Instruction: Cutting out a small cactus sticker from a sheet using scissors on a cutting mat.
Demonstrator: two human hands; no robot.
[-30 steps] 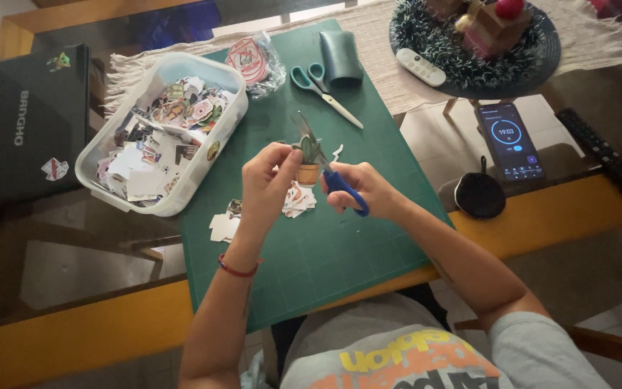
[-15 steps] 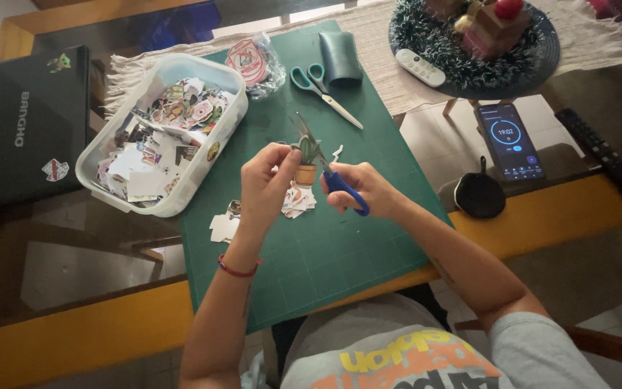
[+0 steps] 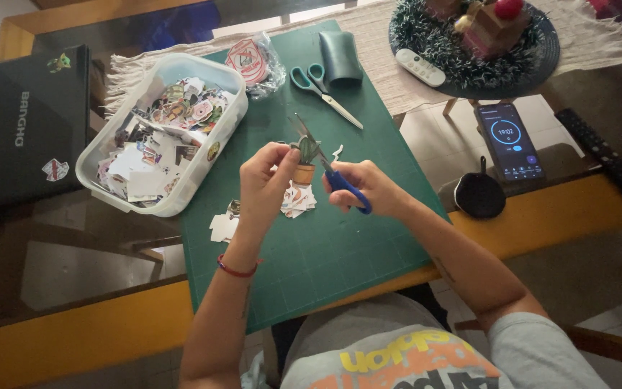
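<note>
My left hand (image 3: 264, 180) pinches a small paper cutout of a potted cactus (image 3: 304, 162) above the green cutting mat (image 3: 340, 252). My right hand (image 3: 368, 186) grips blue-handled scissors (image 3: 325, 169), whose blades point up and left and meet the cutout's edge. Below the hands, a small pile of cut stickers (image 3: 298, 201) lies on the mat, and a few white paper scraps (image 3: 222, 225) lie to its left.
A white plastic tub (image 3: 203, 176) full of paper cutouts stands at the left. Teal scissors (image 3: 322, 90), a clear bag of stickers (image 3: 253, 61) and a green roll (image 3: 340, 56) lie at the mat's far end. A phone (image 3: 509, 140), a small black pan (image 3: 480, 194), remotes and a laptop (image 3: 23, 130) lie around.
</note>
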